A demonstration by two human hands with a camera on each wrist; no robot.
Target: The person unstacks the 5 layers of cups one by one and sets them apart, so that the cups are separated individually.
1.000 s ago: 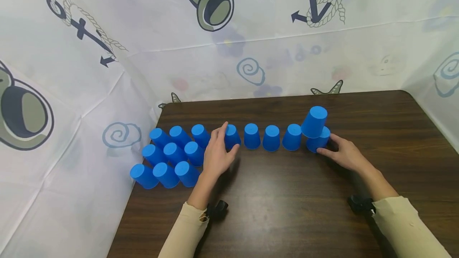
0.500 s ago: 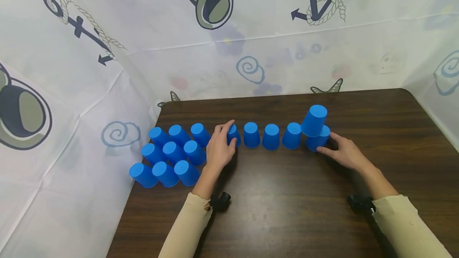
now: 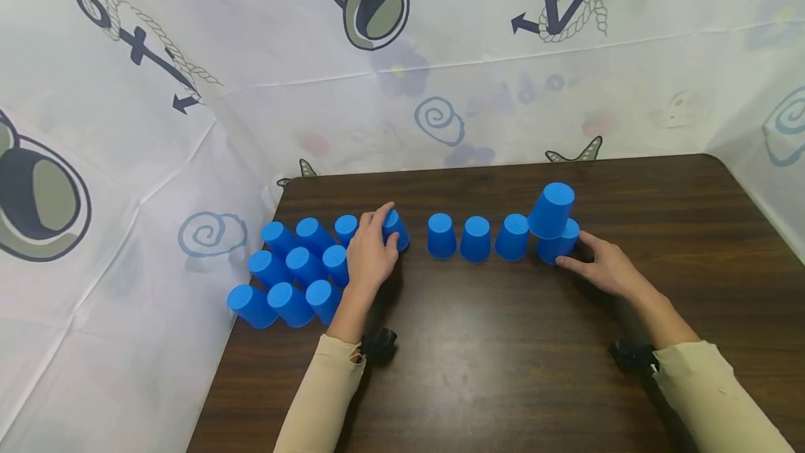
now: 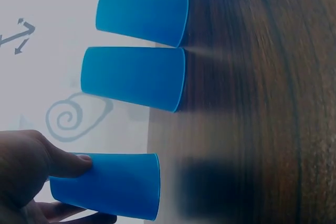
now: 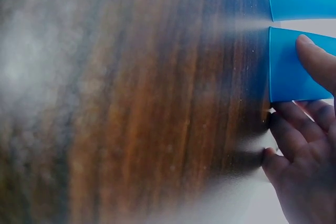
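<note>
In the head view my left hand (image 3: 371, 254) pinches an upside-down blue plastic cup (image 3: 395, 229) between thumb and fingers. The left wrist view has this cup (image 4: 113, 187) off the table, a dark shadow beside its rim. My right hand (image 3: 602, 265) grips the lower cup (image 3: 553, 252) at the row's right end, thumb on the near side. On top of that cup, set toward the left, stands another blue cup (image 3: 551, 210). Between the hands, several cups stand upside down in a row, among them one cup (image 3: 475, 240) near the middle.
Left of my left arm, several upside-down blue cups (image 3: 306, 268) stand close together in three rows; the arm partly covers the nearest ones. They rest on a dark wood-grain table (image 3: 490, 355). Patterned white cloth (image 3: 490, 110) hangs behind the table and at its sides.
My left hand has closed on the row's leftmost cup, lifted it and carried it left, widening the gap to the neighbouring cup. The right hand has stayed in place.
</note>
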